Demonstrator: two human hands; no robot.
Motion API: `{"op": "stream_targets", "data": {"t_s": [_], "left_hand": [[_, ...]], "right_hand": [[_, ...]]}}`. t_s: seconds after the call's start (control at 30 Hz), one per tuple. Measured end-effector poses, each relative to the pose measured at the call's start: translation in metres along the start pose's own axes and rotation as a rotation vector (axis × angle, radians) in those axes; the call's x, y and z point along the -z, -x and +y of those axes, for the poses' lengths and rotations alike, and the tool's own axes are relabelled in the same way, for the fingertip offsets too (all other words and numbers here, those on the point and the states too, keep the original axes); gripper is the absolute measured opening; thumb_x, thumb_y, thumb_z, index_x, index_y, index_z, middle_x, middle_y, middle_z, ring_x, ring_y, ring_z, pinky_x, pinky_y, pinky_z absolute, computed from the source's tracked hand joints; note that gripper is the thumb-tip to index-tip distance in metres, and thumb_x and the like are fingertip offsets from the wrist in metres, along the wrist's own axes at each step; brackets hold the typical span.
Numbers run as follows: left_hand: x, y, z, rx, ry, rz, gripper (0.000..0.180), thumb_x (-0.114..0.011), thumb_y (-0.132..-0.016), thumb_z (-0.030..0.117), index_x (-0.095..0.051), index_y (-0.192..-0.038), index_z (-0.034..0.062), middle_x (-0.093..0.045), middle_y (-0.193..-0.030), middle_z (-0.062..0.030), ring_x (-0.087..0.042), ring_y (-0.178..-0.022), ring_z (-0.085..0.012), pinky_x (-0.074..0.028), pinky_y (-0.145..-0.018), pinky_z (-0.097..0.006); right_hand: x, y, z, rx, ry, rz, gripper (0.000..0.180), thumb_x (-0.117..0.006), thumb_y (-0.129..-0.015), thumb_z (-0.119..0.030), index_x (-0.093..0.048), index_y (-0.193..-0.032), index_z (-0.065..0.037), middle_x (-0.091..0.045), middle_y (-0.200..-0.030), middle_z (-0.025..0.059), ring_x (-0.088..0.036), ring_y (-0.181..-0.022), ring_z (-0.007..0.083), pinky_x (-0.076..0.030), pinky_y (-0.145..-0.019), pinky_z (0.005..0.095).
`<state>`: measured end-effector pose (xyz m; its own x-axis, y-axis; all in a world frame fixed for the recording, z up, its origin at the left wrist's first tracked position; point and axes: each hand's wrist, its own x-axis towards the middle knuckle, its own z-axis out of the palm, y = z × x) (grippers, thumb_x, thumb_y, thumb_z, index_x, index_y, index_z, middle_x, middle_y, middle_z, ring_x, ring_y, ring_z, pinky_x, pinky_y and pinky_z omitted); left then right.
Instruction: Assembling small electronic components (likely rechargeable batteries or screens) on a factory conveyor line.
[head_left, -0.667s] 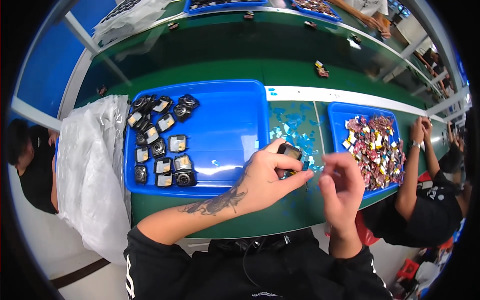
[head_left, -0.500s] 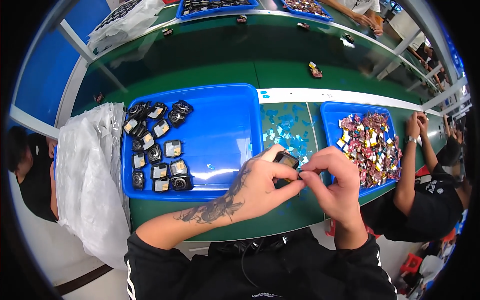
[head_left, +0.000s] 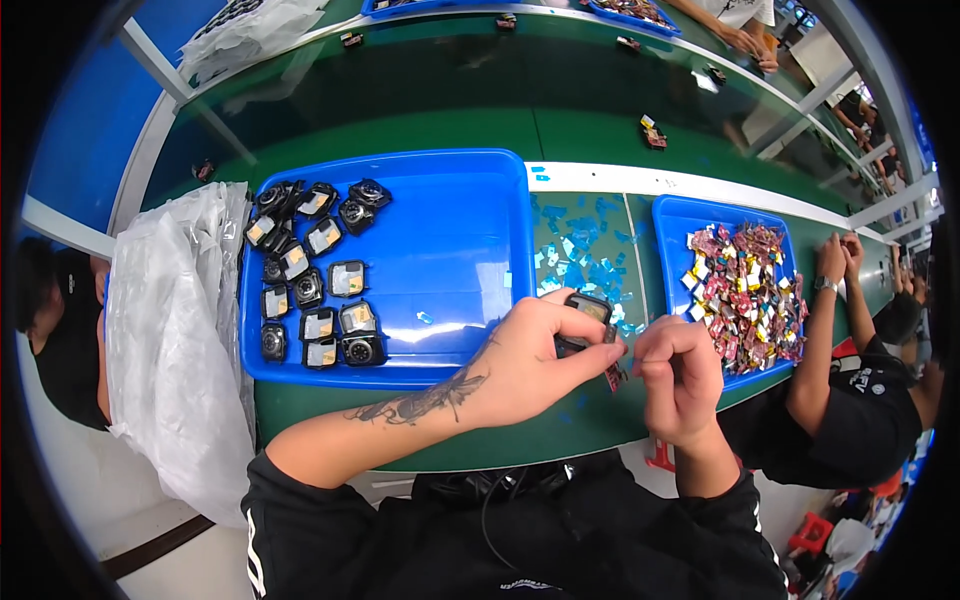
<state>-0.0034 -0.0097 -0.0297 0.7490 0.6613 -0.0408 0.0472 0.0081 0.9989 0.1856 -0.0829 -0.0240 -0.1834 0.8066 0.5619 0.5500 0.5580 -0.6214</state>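
The left hand (head_left: 530, 365) is holding a small black device (head_left: 583, 322) just above the near edge of the green counter (head_left: 450, 120), its fingers (head_left: 590, 362) clamped round the body. The right hand (head_left: 678, 372) is sitting just to its right, fingers pinched together on a small reddish scrap (head_left: 613, 375) hanging at the device's lower corner; what the scrap is cannot be told.

Beyond the fingers, light blue peeled stickers (head_left: 585, 260) are lying scattered on the counter. To the right of them, a blue tray (head_left: 672, 215) is holding a heap of small glossy packets (head_left: 745, 290) in red, yellow and silver. To the left, a larger blue tray (head_left: 450, 220) is carrying rows of black devices (head_left: 310, 270), several with pale square labels on top. Further left, a crumpled clear plastic bag (head_left: 175, 330) is hanging over the counter's end.

Compared with half a second ago, the right hand is now standing slightly apart from the left instead of pressed against it, and the reddish scrap is showing between them.

At the far right, another person's forearms (head_left: 830, 330) are resting by the packet tray.
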Motion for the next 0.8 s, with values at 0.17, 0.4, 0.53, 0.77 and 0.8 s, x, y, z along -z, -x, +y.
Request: {"op": "stream_targets", "data": {"t_s": [0.17, 0.4, 0.53, 0.77, 0.8], "left_hand": [[-0.003, -0.002, 0.007, 0.044, 0.079, 0.024, 0.019, -0.066, -0.09, 0.016, -0.072, -0.08, 0.0014, -0.064, -0.078, -0.0059, -0.055, -0.081, -0.0134, -0.046, -0.079, -0.031], [0.012, -0.002, 0.007, 0.176, 0.176, -0.277, 0.016, -0.07, -0.089, 0.016, -0.074, -0.096, 0.0019, -0.059, -0.098, -0.0068, -0.058, -0.081, -0.0092, -0.051, -0.064, -0.022], [0.011, 0.002, 0.007, 0.18, 0.265, -0.247, 0.02, -0.065, -0.092, 0.011, -0.069, -0.109, 0.0015, -0.058, -0.1, -0.0064, -0.059, -0.083, -0.0098, -0.052, -0.067, -0.023], [-0.002, -0.007, 0.0, -0.001, 0.26, 0.093, 0.043, -0.044, -0.098, 0.001, -0.039, -0.141, -0.0015, -0.056, -0.123, -0.0125, -0.057, -0.107, -0.0155, -0.046, -0.091, -0.028], [-0.004, -0.007, -0.004, -0.049, 0.322, 0.132, 0.046, -0.043, -0.097, 0.0, -0.035, -0.143, -0.0022, -0.054, -0.127, -0.0139, -0.056, -0.113, -0.0175, -0.046, -0.095, -0.03]], "right_hand": [[0.0, -0.011, 0.009, -0.335, 0.243, 0.002, 0.024, -0.063, -0.081, 0.007, -0.063, -0.102, -0.003, -0.064, -0.085, 0.0104, -0.062, -0.071, 0.0323, -0.05, -0.062, 0.0349], [0.005, -0.002, 0.001, -0.357, -0.472, -0.113, 0.016, -0.069, -0.079, 0.005, -0.07, -0.095, 0.001, -0.064, -0.085, 0.0083, -0.061, -0.08, 0.0169, -0.048, -0.069, 0.0281], [-0.004, 0.007, 0.01, -0.383, -0.803, -0.03, 0.013, -0.069, -0.083, 0.004, -0.064, -0.094, -0.001, -0.061, -0.09, 0.0058, -0.061, -0.084, 0.0133, -0.051, -0.069, 0.0257], [-0.008, 0.005, -0.006, -0.568, -0.512, 0.213, 0.013, -0.068, -0.084, 0.004, -0.066, -0.096, 0.002, -0.065, -0.089, 0.0075, -0.062, -0.074, 0.0106, -0.05, -0.065, 0.0223], [-0.012, 0.001, -0.006, -0.564, -0.529, 0.202, 0.013, -0.068, -0.084, 0.004, -0.066, -0.096, 0.002, -0.065, -0.089, 0.0075, -0.062, -0.074, 0.0106, -0.05, -0.065, 0.0223]]}}
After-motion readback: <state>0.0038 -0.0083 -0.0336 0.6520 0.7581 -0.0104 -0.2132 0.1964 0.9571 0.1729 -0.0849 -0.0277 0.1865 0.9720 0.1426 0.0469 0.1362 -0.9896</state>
